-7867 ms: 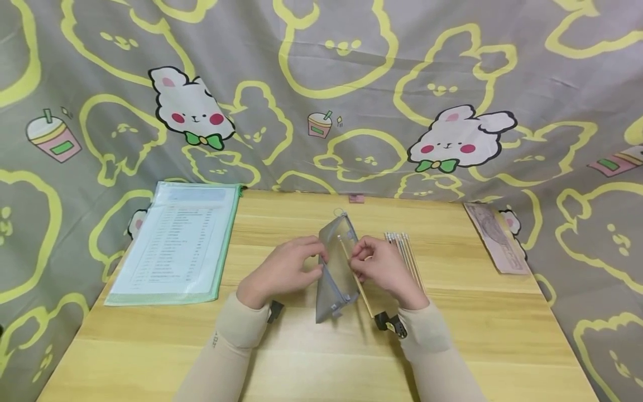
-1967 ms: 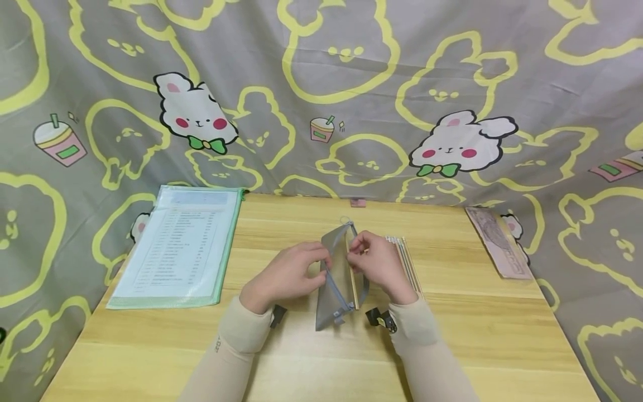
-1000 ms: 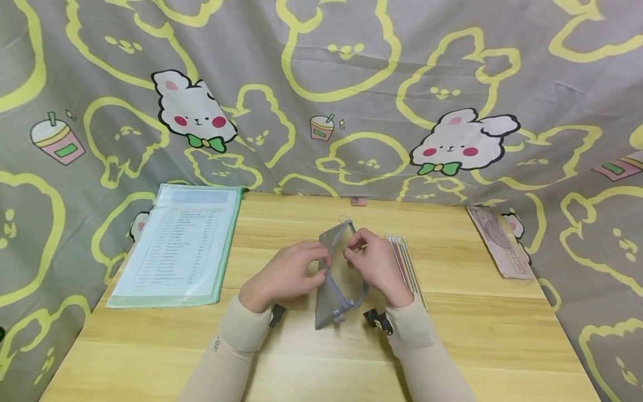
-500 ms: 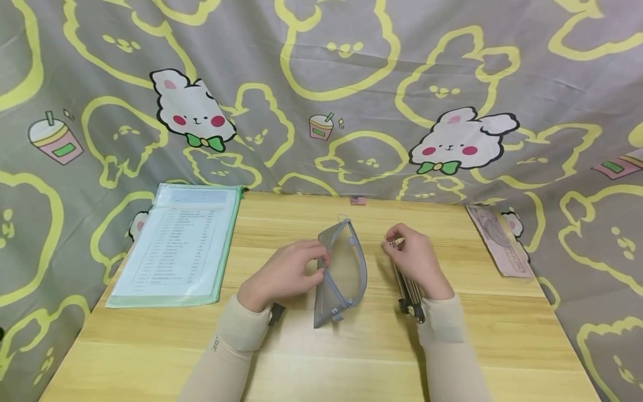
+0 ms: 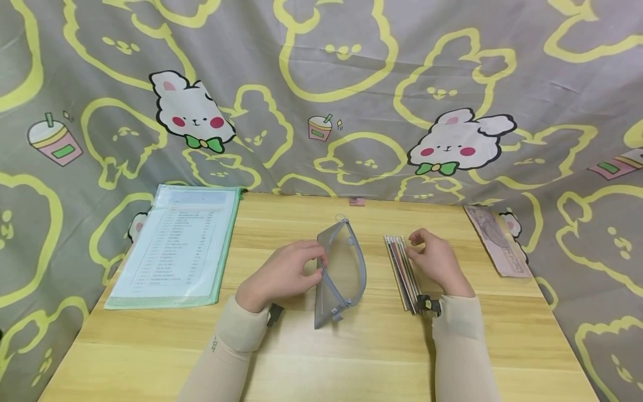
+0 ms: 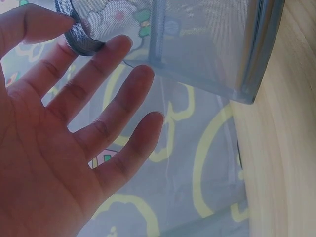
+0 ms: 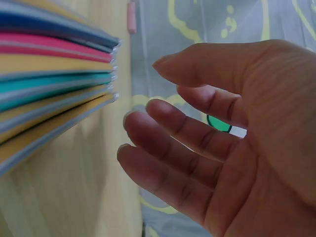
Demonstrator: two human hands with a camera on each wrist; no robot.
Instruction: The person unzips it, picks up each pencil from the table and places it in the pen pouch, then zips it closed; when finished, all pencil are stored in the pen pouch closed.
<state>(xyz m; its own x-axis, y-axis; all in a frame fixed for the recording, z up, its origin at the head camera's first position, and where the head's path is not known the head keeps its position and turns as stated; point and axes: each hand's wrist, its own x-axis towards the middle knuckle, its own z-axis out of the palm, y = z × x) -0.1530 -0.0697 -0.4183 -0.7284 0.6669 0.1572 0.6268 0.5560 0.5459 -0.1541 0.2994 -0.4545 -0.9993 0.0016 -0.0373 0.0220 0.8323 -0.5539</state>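
My left hand (image 5: 288,273) pinches the near-left edge of a grey mesh zipper pouch (image 5: 326,301) between thumb and index finger; the other fingers spread out in the left wrist view. The pouch stands on its side with its zipped mouth gaping toward the right. Through its mesh (image 6: 207,54), long brownish shapes show along one side. Several pencils (image 5: 399,268) in various colours lie in a row on the table, right of the pouch. Just right of them hovers my right hand (image 5: 437,262), fingers loosely bent and nothing in them, close to the pencils' silver ends (image 7: 113,74).
A clear zip folder (image 5: 173,245) with green edging and a printed sheet lies at the left. A banknote-like paper (image 5: 497,240) rests at the right edge. A small pink piece (image 5: 357,202) sits at the back, before the patterned curtain (image 5: 271,67).
Earlier my right hand held a pencil and lowered it into the pouch, then let go. It moved right to the row of pencils, and now stands just beyond them. The left hand kept its pinch.
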